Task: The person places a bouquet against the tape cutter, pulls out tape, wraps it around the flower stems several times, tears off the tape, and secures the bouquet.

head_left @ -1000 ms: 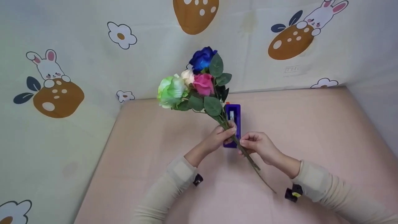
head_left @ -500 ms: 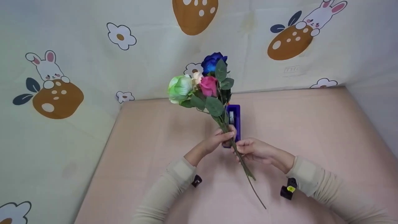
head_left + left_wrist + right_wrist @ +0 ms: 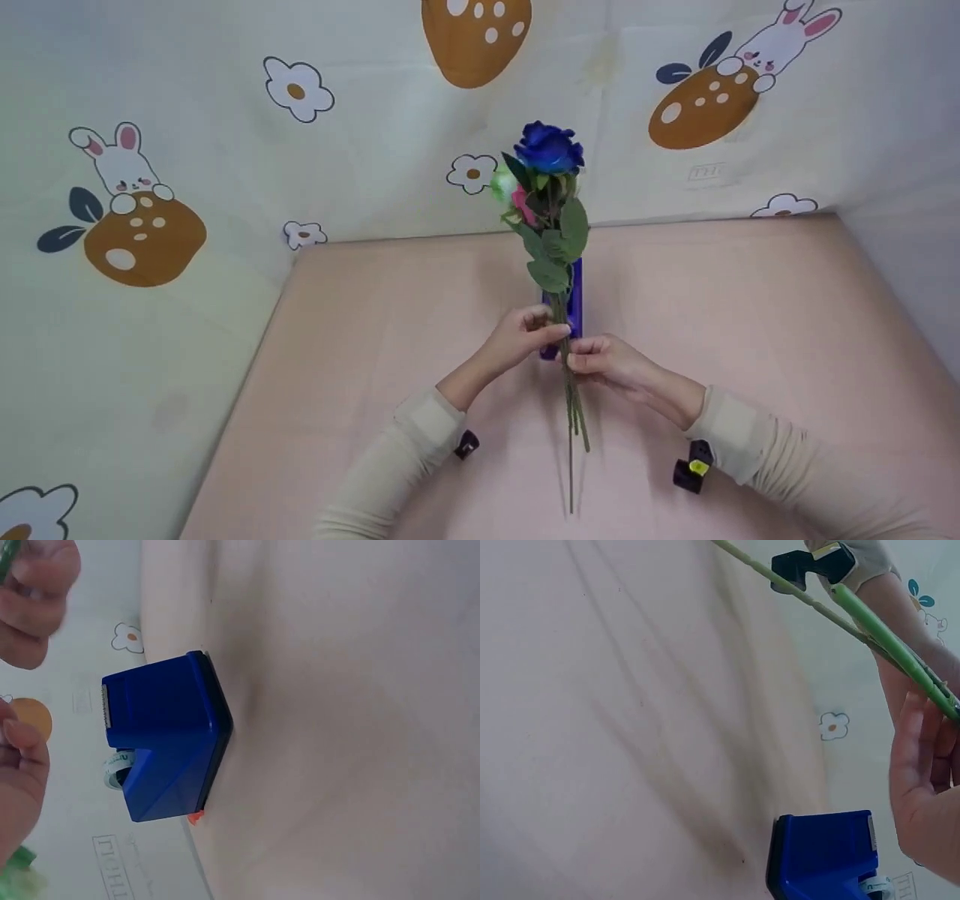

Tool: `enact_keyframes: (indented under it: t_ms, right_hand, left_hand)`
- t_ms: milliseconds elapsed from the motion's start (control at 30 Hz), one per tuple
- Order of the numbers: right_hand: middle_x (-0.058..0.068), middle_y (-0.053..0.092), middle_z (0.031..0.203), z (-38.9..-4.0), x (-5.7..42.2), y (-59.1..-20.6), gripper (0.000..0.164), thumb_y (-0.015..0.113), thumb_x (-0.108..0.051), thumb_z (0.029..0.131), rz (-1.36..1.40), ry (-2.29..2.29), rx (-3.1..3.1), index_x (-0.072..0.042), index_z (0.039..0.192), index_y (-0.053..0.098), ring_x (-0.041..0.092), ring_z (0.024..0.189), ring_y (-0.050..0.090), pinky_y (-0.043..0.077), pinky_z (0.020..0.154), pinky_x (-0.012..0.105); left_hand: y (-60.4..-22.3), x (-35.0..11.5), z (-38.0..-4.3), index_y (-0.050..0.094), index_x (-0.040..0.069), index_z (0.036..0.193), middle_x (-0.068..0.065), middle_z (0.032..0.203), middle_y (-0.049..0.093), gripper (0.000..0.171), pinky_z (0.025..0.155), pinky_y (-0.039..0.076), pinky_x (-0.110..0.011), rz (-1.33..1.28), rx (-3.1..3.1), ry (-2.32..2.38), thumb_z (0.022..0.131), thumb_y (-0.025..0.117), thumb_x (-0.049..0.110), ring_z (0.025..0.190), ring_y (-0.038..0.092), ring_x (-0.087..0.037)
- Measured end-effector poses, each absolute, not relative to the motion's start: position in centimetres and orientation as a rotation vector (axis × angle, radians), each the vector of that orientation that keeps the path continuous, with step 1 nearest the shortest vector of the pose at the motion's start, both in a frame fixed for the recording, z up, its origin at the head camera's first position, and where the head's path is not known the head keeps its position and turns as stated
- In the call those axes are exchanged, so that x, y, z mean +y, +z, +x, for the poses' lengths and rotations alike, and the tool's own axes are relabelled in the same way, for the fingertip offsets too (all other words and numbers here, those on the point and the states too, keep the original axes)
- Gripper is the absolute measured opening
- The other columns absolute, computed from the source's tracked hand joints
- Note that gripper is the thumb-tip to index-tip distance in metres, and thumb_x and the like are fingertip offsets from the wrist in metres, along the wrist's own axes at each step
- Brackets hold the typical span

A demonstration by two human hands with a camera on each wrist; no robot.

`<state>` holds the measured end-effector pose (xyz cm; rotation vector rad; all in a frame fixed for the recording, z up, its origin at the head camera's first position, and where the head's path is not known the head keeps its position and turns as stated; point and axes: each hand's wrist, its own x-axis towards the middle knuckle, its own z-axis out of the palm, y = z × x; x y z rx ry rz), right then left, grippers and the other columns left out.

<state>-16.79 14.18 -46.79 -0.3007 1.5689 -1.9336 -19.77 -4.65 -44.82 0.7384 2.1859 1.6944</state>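
A bouquet of roses (image 3: pixel 550 146) stands nearly upright between my two hands, its blue bloom on top. Green and pink blooms show partly behind the leaves on the left; a pale one is hidden. My left hand (image 3: pixel 517 341) grips the stems below the leaves, thumb laid across them. Just lower, my right hand (image 3: pixel 619 367) pinches the stems between thumb and fingers. The bare stem ends (image 3: pixel 870 615) hang below, one longer than the others. Behind the bouquet sits a blue tape dispenser (image 3: pixel 165 727), partly covered in the head view, with a tape roll (image 3: pixel 118 769) and a toothed cutter.
The dispenser stands on a pink-covered table (image 3: pixel 420 285). A small orange thing (image 3: pixel 196 817) shows at the dispenser's far end. Behind and to the left rises a cloth wall (image 3: pixel 375 150) printed with rabbits and flowers. Black camera mounts (image 3: pixel 691 466) hang under both wrists.
The bouquet has turned and swung from a left lean to nearly upright, bringing the blue rose to the front. My right hand has shifted slightly left; my left hand keeps its grip.
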Motion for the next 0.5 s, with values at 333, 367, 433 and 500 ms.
enact_keyframes:
  t_ms: [333, 367, 433, 500]
  right_hand:
    - [-0.011, 0.059, 0.074, -16.7, 13.9, -47.1, 0.014, 0.062, -0.011, 0.085, -0.266, -1.794, 1.855, -0.016, 0.073, 0.059, 0.006, 0.076, 0.055, 0.045, 0.074, 0.024]
    - [-0.011, 0.058, 0.072, -16.7, 13.9, -47.0, 0.013, 0.063, -0.011, 0.084, -0.264, -1.764, 1.904, -0.015, 0.073, 0.059, 0.006, 0.076, 0.053, 0.044, 0.073, 0.023]
    - [-0.008, 0.059, 0.074, -16.6, 14.0, -46.9, 0.009, 0.065, -0.014, 0.083, -0.273, -1.689, 2.010, -0.009, 0.076, 0.061, 0.008, 0.076, 0.052, 0.043, 0.072, 0.024]
    - [0.000, 0.063, 0.082, -16.7, 14.2, -46.8, 0.016, 0.064, -0.017, 0.085, -0.350, -1.610, 2.125, -0.001, 0.087, 0.064, 0.012, 0.081, 0.055, 0.044, 0.074, 0.027]
  left_hand:
    - [-44.0, -4.5, -19.3, 0.051, 0.006, 0.075, 0.006, 0.059, 0.041, 0.025, 0.051, 0.029, -0.018, 0.732, 2.452, 1.324, 0.093, 0.054, 0.024, 0.054, 0.036, -0.005]
    - [-43.8, -4.5, -19.2, 0.051, 0.007, 0.075, 0.004, 0.060, 0.044, 0.025, 0.051, 0.031, -0.017, 0.707, 2.450, 1.300, 0.093, 0.054, 0.024, 0.054, 0.038, -0.006]
    - [-43.6, -4.5, -19.1, 0.054, 0.006, 0.077, -0.003, 0.065, 0.056, 0.023, 0.052, 0.035, -0.017, 0.653, 2.419, 1.289, 0.093, 0.053, 0.023, 0.058, 0.046, -0.010]
    - [-43.2, -4.6, -19.1, 0.056, 0.004, 0.079, -0.010, 0.073, 0.063, 0.023, 0.053, 0.038, -0.017, 0.606, 2.401, 1.274, 0.093, 0.053, 0.022, 0.063, 0.055, -0.019]
